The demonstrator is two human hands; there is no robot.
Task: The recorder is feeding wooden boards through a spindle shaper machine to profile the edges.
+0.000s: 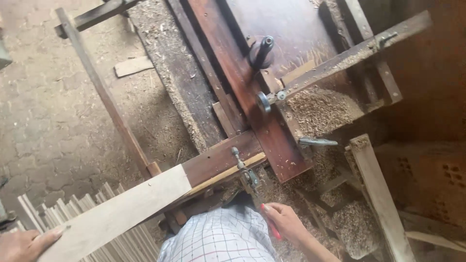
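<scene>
At the lower left corner of the frame the left hand (24, 242) lies on the near end of a pale plank (121, 211), thumb flat along its face; the other fingers are hidden, so I cannot tell whether they wrap under it. The plank's long axis climbs from that hand toward the middle of the frame, where its far end meets the dark wooden table (272, 131) of a sawdust-covered machine. Below the plank a bundle of thin pale slats (92, 204) lies on the paved floor. Right of centre at the bottom, past a checked shirt (218, 237), the right hand (284, 221) is closed around a red-handled tool (269, 223), just under a metal clamp (245, 174). The left hand alone touches the plank; the right is near its far end.
</scene>
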